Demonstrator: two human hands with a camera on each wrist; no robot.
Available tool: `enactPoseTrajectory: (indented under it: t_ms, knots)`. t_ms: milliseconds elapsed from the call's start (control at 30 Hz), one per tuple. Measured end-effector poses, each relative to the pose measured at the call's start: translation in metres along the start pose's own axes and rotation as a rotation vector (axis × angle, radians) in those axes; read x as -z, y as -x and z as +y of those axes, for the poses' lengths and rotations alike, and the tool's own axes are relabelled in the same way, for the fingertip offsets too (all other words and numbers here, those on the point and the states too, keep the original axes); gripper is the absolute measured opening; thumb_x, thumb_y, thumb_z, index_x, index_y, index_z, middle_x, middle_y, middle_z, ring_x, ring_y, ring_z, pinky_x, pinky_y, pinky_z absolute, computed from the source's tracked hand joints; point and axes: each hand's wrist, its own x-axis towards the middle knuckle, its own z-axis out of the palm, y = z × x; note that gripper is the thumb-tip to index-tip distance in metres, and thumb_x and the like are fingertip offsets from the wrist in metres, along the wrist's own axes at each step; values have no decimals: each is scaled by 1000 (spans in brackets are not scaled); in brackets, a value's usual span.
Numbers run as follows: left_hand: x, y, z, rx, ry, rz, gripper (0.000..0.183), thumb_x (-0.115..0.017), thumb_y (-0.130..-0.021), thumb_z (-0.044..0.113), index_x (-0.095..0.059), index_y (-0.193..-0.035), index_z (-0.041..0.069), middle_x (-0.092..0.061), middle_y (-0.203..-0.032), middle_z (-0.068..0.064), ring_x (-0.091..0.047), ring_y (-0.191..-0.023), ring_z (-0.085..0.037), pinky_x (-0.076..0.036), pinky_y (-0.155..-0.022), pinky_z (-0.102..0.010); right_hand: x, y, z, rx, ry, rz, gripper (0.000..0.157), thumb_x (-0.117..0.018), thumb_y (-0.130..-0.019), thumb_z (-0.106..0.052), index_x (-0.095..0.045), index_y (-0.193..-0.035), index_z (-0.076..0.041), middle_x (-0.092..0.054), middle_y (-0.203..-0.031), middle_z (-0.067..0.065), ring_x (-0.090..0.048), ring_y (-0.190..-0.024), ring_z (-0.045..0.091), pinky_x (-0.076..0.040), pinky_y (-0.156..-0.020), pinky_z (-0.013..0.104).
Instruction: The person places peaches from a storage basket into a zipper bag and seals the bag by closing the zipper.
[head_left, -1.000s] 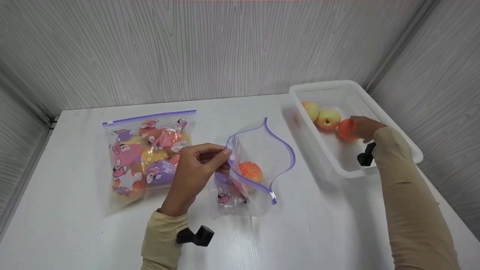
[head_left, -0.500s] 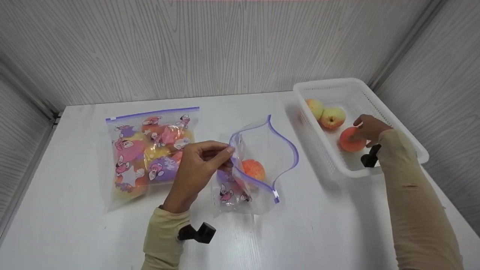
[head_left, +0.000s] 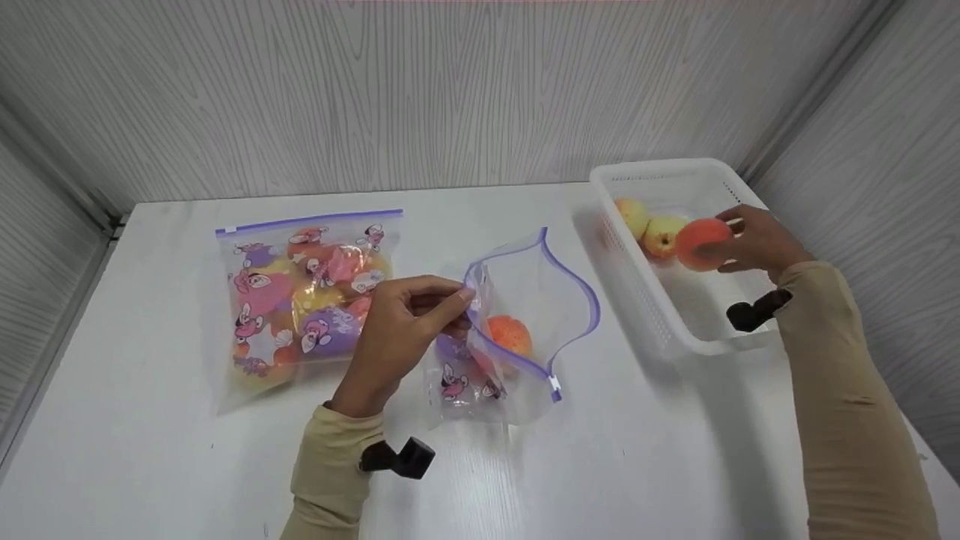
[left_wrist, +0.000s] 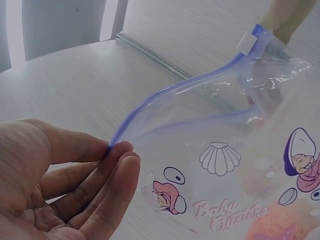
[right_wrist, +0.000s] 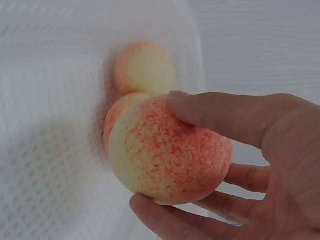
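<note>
My left hand (head_left: 401, 322) pinches the purple rim of a clear printed zip bag (head_left: 559, 292) between thumb and fingertips. The bag's mouth gapes wide, its white slider (head_left: 555, 384) at the near end. One orange-red apple (head_left: 510, 335) lies inside it. In the left wrist view, thumb and index finger meet on the purple edge (left_wrist: 150, 100). My right hand (head_left: 765, 241) grips a red-and-cream apple (head_left: 699, 244) above the white basket (head_left: 679, 330). The right wrist view shows thumb on top of this apple (right_wrist: 170, 155) and fingers beneath.
Two more yellow-red apples (head_left: 664, 236) sit along the basket's left wall, one partly behind the held apple. A zipped printed bag (head_left: 307, 300) full of fruit lies flat on the white table (head_left: 150, 375) at left. Wood-grain panels (head_left: 465, 97) stand behind and at the sides.
My right hand has taken hold of the red apple and lifted it off the basket floor. The left hand keeps its pinch on the bag rim.
</note>
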Motion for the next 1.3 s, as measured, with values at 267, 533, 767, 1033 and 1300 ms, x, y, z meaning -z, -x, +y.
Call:
enactPoseTrajectory:
  t_ms: [267,533,767,1033,1300]
  knots:
    - [0,1,3,-13,-11,7,16,-67,-88,14,-71,-98,2,-68,-87,-14,-67,-75,-30,-58,-71,-39,-36,26,-53,205,-347,211,64,-79,-77,-17,-48,-131,0,-48,-119,10,-65,-81,18,-58,-74,29]
    - [-1,0,2,-22,-47,2,17,-66,-89,15,-71,-100,3,-68,-88,-12,-67,-75,-27,-58,-72,-37,-86,55,-73,423,-674,299,55,-79,-76,-12,-56,-126,-7,-53,-124,17,-61,-99,31,-56,-80,34]
    - [1,1,4,-10,-36,2,20,-66,-89,15,-69,-102,0,-67,-89,-13,-67,-76,-27,-58,-72,-36,-118,75,-83,549,-925,255,54,-70,-82,0,-48,-131,-1,-46,-129,24,-52,-115,36,-49,-93,45]
    - [-3,8,27,2,-55,13,17,-63,-90,6,-68,-101,-6,-67,-88,-15,-67,-76,-28,-58,-72,-37,-129,86,-98,657,-1011,189,57,-65,-80,9,-44,-132,0,-44,-131,25,-50,-114,37,-48,-94,46]
    - [1,1,5,-43,-40,20,16,-66,-89,12,-70,-99,0,-68,-87,-13,-67,-74,-27,-59,-69,-37,-130,92,-102,686,-897,158,63,-67,-74,13,-46,-132,1,-47,-127,27,-53,-108,39,-52,-91,42]
